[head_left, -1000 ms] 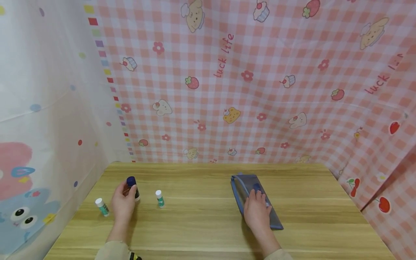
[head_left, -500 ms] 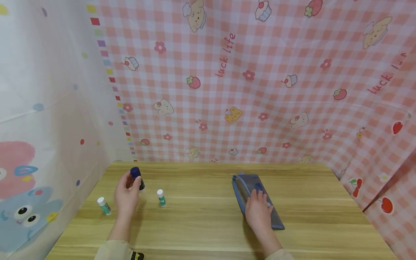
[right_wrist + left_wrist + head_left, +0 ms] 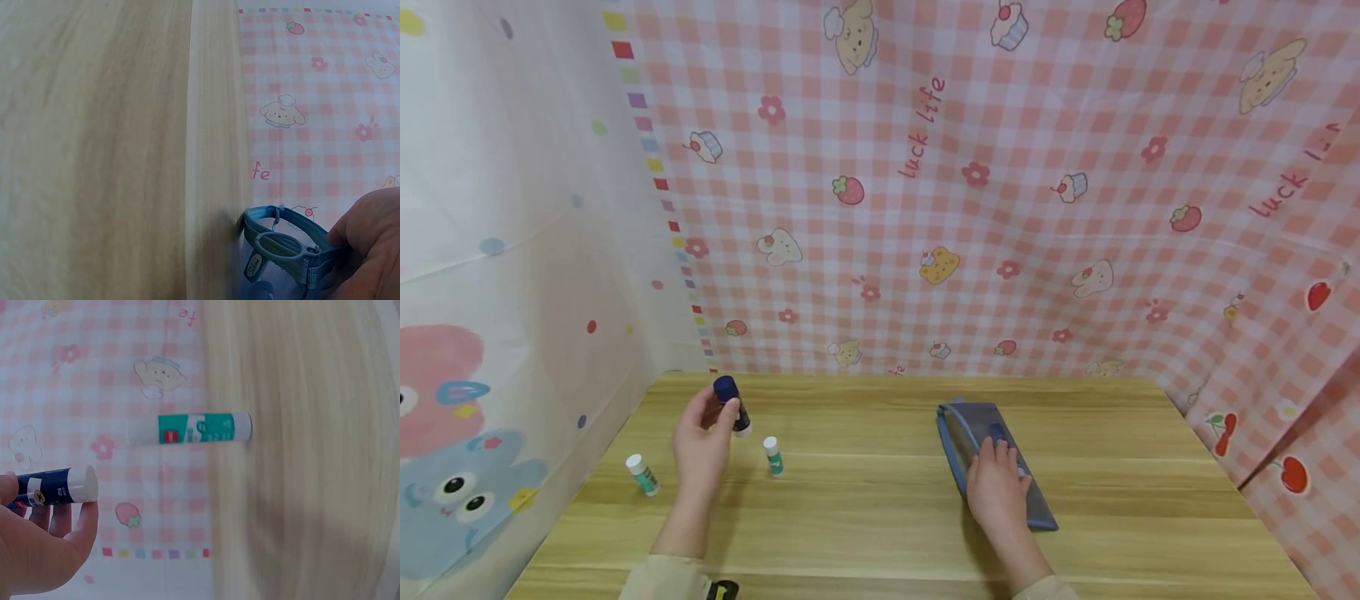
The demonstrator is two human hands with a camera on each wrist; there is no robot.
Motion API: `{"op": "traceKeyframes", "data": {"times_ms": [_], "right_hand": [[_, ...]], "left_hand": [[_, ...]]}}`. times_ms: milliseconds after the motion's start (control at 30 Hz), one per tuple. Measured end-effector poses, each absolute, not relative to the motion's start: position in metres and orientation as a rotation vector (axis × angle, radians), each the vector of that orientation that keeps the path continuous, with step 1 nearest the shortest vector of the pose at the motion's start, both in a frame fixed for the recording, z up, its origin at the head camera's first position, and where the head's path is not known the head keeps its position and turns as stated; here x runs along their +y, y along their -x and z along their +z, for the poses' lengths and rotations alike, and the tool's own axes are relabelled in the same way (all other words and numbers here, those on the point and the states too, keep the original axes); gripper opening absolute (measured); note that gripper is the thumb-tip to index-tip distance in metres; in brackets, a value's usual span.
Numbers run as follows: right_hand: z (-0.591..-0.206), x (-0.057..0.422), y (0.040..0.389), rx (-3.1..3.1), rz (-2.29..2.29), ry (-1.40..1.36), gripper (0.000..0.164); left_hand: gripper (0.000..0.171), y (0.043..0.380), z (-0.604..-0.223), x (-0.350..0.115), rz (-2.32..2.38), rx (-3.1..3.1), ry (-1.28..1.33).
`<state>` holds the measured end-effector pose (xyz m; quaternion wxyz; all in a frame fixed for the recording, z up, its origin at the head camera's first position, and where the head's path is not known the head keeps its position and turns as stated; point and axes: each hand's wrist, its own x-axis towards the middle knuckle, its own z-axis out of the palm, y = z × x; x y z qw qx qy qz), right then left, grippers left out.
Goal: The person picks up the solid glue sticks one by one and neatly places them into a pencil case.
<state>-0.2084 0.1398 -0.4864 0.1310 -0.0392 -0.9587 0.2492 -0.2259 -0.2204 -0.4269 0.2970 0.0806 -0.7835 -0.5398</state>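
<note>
My left hand [image 3: 702, 442] holds a dark blue glue stick [image 3: 742, 417] above the table, thumb and fingers round its capped end. In the left wrist view, the white base of this glue stick [image 3: 47, 489] points away from the palm. A green and white glue stick [image 3: 773, 457] stands upright just right of that hand, and another green glue stick [image 3: 642, 475] stands to its left. My right hand [image 3: 997, 492] grips a blue-grey mesh pencil case [image 3: 1037, 510]. The right wrist view shows the zipped mouth of the pencil case [image 3: 275, 250] gaping beside the thumb; some fingers are hidden.
The wooden table [image 3: 865, 517] reaches back to a pink checked curtain [image 3: 880, 250]. A white patterned curtain [image 3: 550, 250] hangs along the left. A black and yellow object [image 3: 722, 590] shows beside the left sleeve.
My left hand has lifted the dark blue glue stick from the table and carried it up and to the right. The right hand and pencil case stay about where they were.
</note>
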Motion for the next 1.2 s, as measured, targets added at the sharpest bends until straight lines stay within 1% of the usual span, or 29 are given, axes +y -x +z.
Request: {"op": "traceKeyframes", "data": {"times_ms": [267,567,1000,1200], "right_hand": [[-0.486,0.14,0.209,-2.783,0.736,0.121,0.041],[-0.485,0.14,0.209,-2.787,0.739,0.135,0.041],[-0.485,0.14,0.208,-2.794,0.752,0.136,0.041],[-0.485,0.14,0.208,-2.783,0.746,0.138,0.04]], "left_hand": [[0.033,0.226,-0.423,-0.204,-1.54,-2.124,-0.183],[0.033,0.221,-0.417,-0.175,-1.698,-2.12,-0.135],[0.032,0.219,-0.428,-0.135,-1.914,-2.035,-0.044],[0.03,0.218,-0.437,-0.12,-1.933,-2.062,-0.023]]}}
